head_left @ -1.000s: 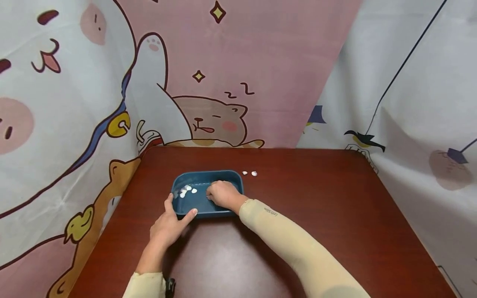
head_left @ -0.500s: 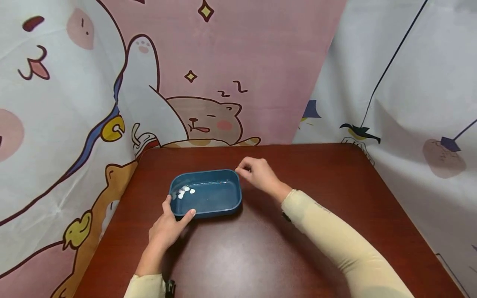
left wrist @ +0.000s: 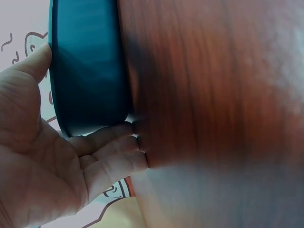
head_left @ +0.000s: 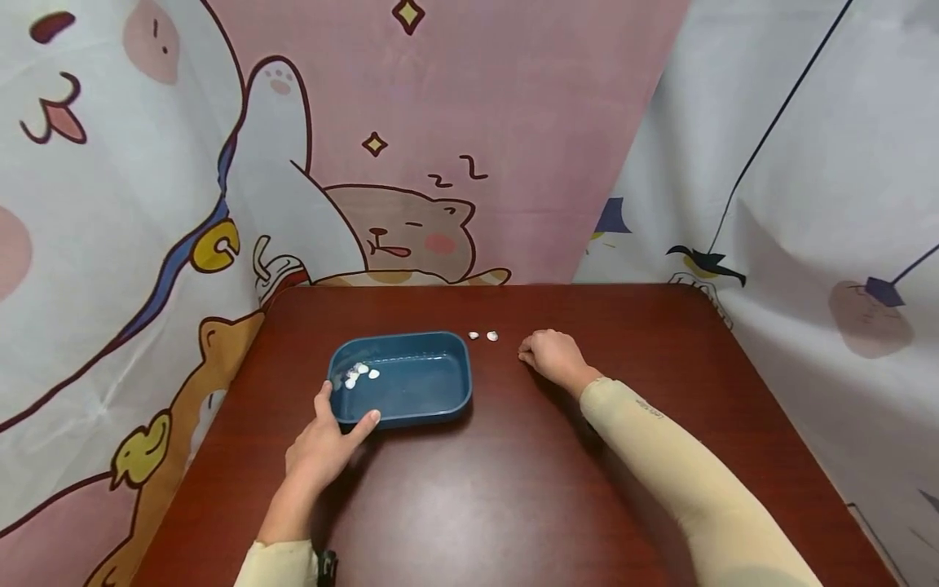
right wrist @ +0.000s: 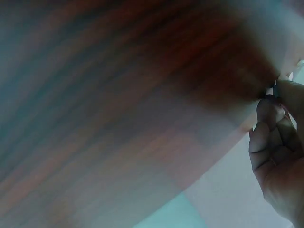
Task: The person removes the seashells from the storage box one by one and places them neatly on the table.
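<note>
My left hand [head_left: 319, 447] holds the near left corner of a blue tray [head_left: 421, 420], thumb on the near rim and fingers along the left side. The left wrist view shows those fingers [left wrist: 111, 156] against the tray's outer wall [left wrist: 88, 61]. Inside the tray's left end lie several small white shells [head_left: 363, 369]. On the table, right of the tray, two white shells [head_left: 492, 336] sit apart in a row. Just right of them my right hand [head_left: 555, 357] is low at the tabletop, thumb and forefinger pinched on what seems a small shell, mostly hidden by the fingertips [right wrist: 271, 107].
The reddish-brown wooden table [head_left: 455, 505] runs to a cartoon-printed cloth [head_left: 543, 163] hanging behind it and along both sides. A dark band [head_left: 327, 568] sits at the left wrist, by the pale sleeve.
My right hand has come out of the tray, passed over the two table shells and moved right of them, down to the tabletop. The left hand keeps its hold on the tray.
</note>
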Action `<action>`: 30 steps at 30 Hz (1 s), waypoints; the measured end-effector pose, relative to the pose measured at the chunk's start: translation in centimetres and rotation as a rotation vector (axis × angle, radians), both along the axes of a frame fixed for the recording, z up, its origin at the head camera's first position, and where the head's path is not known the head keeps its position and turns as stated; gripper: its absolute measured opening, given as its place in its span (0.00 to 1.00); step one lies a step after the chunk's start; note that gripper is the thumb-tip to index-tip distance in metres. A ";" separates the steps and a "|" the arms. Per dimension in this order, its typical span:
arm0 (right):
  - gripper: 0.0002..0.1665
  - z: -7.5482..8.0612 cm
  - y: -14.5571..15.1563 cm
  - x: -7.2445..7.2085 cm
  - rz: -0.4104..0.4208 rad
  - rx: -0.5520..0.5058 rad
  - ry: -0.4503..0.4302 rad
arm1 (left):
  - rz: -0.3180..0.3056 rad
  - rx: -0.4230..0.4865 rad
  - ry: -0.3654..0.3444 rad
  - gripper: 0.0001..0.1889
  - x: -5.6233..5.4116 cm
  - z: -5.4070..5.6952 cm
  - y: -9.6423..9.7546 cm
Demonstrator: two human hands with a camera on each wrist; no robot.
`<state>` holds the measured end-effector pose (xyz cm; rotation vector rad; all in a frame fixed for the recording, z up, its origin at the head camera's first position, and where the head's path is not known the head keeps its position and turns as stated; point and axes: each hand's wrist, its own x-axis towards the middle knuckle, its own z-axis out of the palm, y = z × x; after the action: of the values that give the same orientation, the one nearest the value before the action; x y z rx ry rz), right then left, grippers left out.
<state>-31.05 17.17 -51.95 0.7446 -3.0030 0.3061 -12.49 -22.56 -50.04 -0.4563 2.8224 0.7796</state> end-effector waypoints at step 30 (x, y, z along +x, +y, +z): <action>0.12 -0.9 -2.7 -1.1 -0.022 0.063 0.116 | 0.011 -0.020 0.030 0.65 0.0 -0.3 0.0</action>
<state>-32.20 14.45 -52.88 0.7074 -2.9209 0.1619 -12.44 -22.61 -50.31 -0.4679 2.8608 0.7670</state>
